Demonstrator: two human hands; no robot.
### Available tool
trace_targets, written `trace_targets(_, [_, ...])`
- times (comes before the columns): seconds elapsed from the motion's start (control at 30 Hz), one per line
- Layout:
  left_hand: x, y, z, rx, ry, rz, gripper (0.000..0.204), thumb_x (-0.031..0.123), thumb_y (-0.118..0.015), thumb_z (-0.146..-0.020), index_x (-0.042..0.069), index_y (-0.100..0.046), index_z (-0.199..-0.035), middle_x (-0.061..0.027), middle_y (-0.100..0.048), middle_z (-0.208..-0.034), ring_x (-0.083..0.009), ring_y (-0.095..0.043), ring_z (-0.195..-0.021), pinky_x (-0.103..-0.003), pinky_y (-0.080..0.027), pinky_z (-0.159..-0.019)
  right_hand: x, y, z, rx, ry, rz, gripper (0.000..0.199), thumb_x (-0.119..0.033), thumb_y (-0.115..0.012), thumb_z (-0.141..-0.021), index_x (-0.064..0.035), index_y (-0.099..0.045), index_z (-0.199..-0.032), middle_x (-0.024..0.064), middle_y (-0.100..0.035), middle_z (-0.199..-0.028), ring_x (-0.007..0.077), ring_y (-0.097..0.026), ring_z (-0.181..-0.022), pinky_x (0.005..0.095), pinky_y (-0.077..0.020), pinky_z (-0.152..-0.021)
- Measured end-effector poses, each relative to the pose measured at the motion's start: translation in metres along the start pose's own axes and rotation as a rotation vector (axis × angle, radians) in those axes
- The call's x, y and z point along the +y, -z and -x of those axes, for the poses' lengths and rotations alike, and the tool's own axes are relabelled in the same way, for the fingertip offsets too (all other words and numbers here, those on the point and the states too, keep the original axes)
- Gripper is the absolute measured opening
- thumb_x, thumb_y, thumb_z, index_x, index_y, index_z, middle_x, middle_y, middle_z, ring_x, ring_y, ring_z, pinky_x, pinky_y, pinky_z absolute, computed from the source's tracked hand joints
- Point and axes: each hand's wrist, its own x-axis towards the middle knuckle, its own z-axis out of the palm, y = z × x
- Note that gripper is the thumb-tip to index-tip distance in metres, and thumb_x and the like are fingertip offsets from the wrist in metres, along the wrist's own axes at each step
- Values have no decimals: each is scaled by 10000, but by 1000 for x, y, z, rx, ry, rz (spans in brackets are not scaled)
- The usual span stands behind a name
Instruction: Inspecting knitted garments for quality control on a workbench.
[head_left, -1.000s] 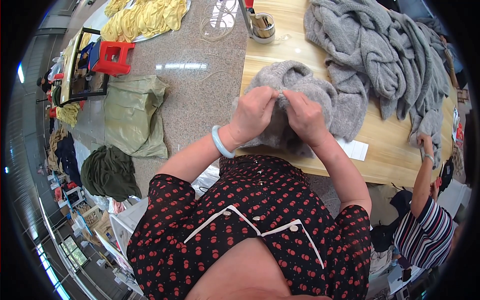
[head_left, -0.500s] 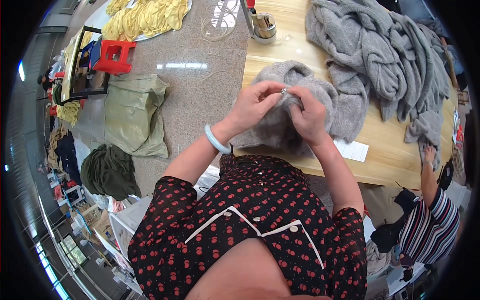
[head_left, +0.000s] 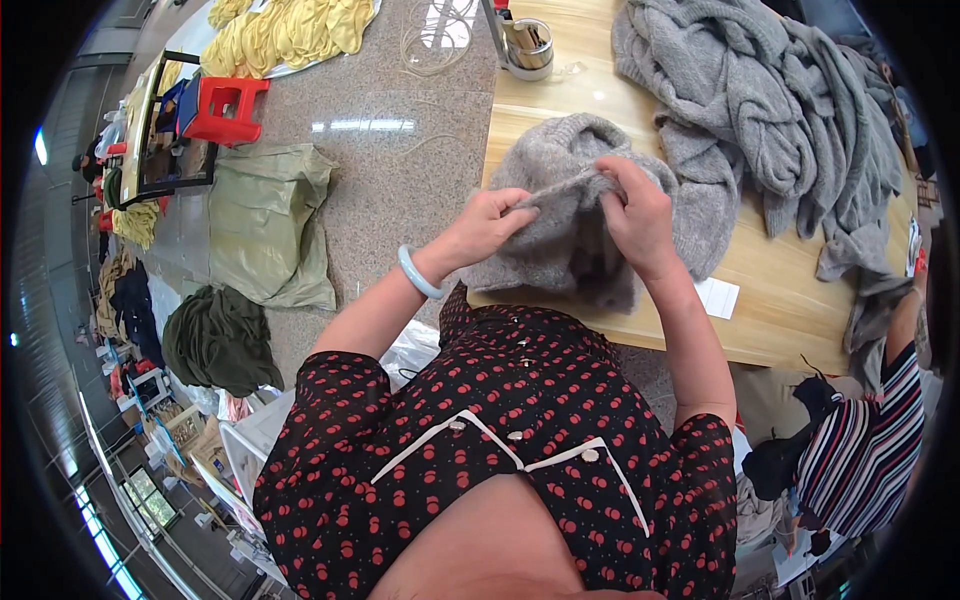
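A grey knitted sweater (head_left: 535,160) lies bunched at the table's near left corner, partly lifted. My left hand (head_left: 485,228) pinches its edge on the left side. My right hand (head_left: 638,212) grips the same edge farther right, with the thumb tucked against the knit. Between the two hands the edge is stretched into a taut, slanting line. Below it the garment falls open, showing a dark hollow. The fingertips of my right hand are partly hidden by the fabric.
More grey knitwear (head_left: 740,110) is heaped on the wooden table (head_left: 780,310). A tin of tools (head_left: 528,48) stands at the far edge; a white paper slip (head_left: 716,297) lies near my right forearm. On the right, a co-worker in a striped top (head_left: 860,460) handles grey knit.
My hands have moved apart, stretching the sweater's edge between them; before, they met at a small shiny piece on it. The co-worker's arm has shifted, drawing grey knit over the table edge.
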Motion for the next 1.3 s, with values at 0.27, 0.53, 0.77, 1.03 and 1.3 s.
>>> trace_targets(0.27, [-15,7,17,127,1,-110,136,118,-477,-856,4,-536,-901,24,-488,-671,-44,-421,-637,-229,-380,-563,30,7,17,-221,-113,386,347,69,-468,-619,-31,-558,-939,144,-572,-908,305,-560,-848,351,-450,-730])
trace_targets(0.53, [-1,-1,24,399,-161,-422,89,66,-548,-683,1,-570,-741,-137,-548,-669,-251,-546,-587,-332,-414,-535,35,21,40,-121,-456,106,215,4,-513,-716,-13,-572,-921,159,-605,-788,227,-596,-691,289,-449,-657])
trace_targets(0.77, [11,-1,30,409,-133,-406,124,70,-568,-666,3,-591,-767,-136,-560,-679,-263,-557,-613,-320,-429,-550,16,34,41,8,-354,9,235,13,-523,-727,5,-576,-956,122,-616,-801,160,-578,-699,264,-442,-652])
trace_targets(1.03, [37,-4,28,24,155,234,123,78,-583,-791,23,-569,-900,3,-590,-791,-52,-539,-707,-201,-432,-638,-21,51,32,60,-185,-139,264,77,-507,-674,9,-564,-923,86,-585,-849,160,-556,-752,232,-420,-695])
trace_targets(1.3, [74,-11,14,-114,165,881,100,89,-574,-815,46,-546,-901,9,-574,-848,-43,-527,-724,-185,-435,-652,-62,46,14,-175,43,-157,338,98,-513,-550,-7,-575,-866,114,-593,-785,239,-589,-716,284,-453,-650])
